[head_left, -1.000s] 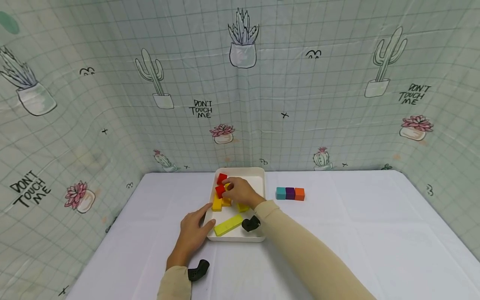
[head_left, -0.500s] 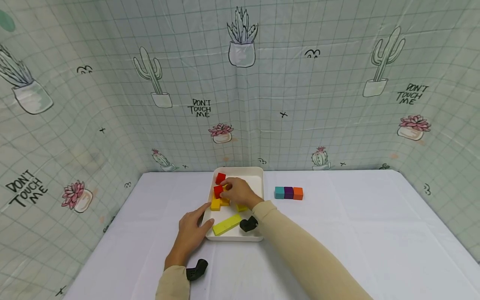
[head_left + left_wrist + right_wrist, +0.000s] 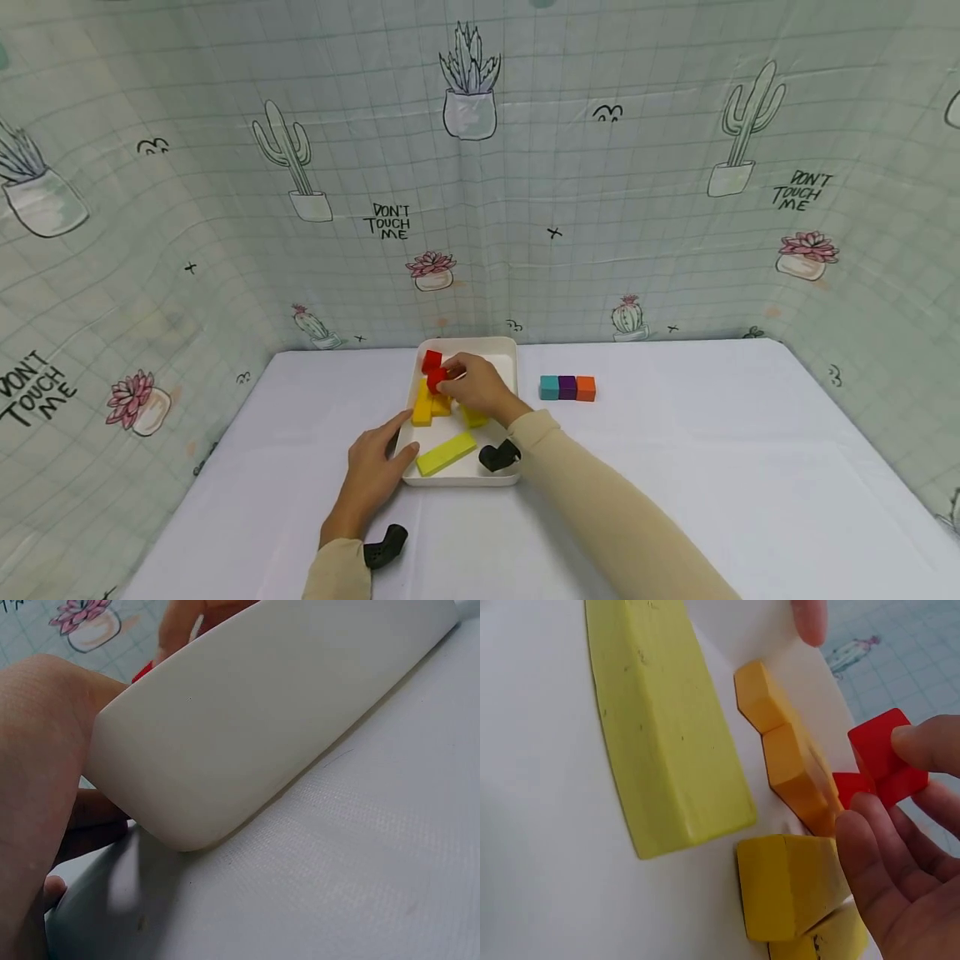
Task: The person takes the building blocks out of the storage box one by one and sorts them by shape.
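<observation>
In the head view, my right hand (image 3: pixel 482 388) pinches a red block (image 3: pixel 437 381) between thumb and fingers, above the left part of a white tray (image 3: pixel 461 481). The right wrist view shows that red block (image 3: pixel 877 742) close up, raised in the fingertips. Another red block (image 3: pixel 431 361) lies near the tray's far left corner. My left hand (image 3: pixel 372 465) holds the tray's near left rim, with its other fingers against the outer wall (image 3: pixel 225 727) in the left wrist view. Below the held block sit orange blocks (image 3: pixel 422 406).
A long yellow-green block (image 3: pixel 446 454) lies at the tray's near end. Yellow blocks (image 3: pixel 474 417) are partly under my right hand. Right of the tray, a teal cube (image 3: pixel 549 387), a purple cube (image 3: pixel 567 387) and an orange cube (image 3: pixel 586 388) stand in a row.
My right hand and the red block have moved slightly right relative to the tray, uncovering more of the orange block. My left hand stays on the rim. The head view has shifted slightly.
</observation>
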Demonstrator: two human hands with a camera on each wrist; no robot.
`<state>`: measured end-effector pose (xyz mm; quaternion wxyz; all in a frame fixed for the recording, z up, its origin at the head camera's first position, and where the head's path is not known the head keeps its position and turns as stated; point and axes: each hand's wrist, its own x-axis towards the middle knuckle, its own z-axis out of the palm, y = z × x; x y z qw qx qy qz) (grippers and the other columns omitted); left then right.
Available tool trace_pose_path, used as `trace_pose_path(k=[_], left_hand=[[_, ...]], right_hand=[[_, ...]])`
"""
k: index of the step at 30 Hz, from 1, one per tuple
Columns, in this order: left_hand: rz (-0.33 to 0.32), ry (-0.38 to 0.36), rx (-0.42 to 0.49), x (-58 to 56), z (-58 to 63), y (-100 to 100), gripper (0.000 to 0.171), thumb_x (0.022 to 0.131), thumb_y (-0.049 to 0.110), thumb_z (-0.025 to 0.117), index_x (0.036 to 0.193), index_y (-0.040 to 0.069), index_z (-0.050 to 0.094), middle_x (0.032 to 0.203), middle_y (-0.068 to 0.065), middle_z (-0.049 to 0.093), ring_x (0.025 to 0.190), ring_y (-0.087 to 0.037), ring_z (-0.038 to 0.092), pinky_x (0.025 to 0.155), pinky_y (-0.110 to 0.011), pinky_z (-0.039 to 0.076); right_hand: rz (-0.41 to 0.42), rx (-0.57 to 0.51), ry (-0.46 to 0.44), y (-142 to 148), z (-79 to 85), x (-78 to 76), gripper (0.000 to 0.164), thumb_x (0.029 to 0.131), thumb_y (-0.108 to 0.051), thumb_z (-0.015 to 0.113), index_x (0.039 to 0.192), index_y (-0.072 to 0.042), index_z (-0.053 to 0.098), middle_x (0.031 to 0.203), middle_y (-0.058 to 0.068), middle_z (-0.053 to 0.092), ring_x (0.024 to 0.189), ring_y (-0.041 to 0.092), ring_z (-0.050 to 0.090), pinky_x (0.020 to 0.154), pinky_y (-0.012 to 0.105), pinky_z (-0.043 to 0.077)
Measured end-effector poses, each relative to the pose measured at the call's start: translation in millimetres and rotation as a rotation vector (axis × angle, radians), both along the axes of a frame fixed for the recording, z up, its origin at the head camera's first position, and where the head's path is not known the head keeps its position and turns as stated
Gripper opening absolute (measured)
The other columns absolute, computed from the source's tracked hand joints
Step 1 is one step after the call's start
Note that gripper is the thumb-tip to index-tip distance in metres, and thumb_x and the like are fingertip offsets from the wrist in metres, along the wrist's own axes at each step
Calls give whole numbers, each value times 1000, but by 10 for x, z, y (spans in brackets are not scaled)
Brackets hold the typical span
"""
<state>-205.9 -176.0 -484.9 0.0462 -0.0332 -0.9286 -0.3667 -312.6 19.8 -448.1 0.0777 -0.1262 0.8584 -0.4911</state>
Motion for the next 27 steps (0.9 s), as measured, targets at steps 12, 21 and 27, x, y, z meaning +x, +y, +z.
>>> trace_pose_path(k=[12,21,27], left_hand=[[13,-25,-5,14,-1,4,58,95,28,63,151,22,49,150,-12,50,133,-36,43,112,-65,25],[28,-51,-5,21,17,5,58,95,28,62,151,21,48,151,-13,48,134,-37,41,113,-65,22],[21,-54,-4,19,8,30,58,96,27,62,152,21,47,151,-14,48,134,-37,41,113,-65,20]], right_hand=[[-69,-95,-45,260,34,187,31,92,-21,71,121,-10,64,118,6,64,93,22,63,81,32,58],[-75,-138,-36,370,135,302,32,92,-18,72,121,-8,64,116,7,64,95,22,63,80,31,59],[-97,-163,-26,469,185,346,32,92,-18,72,122,-9,64,117,7,64,98,24,62,80,31,59]])
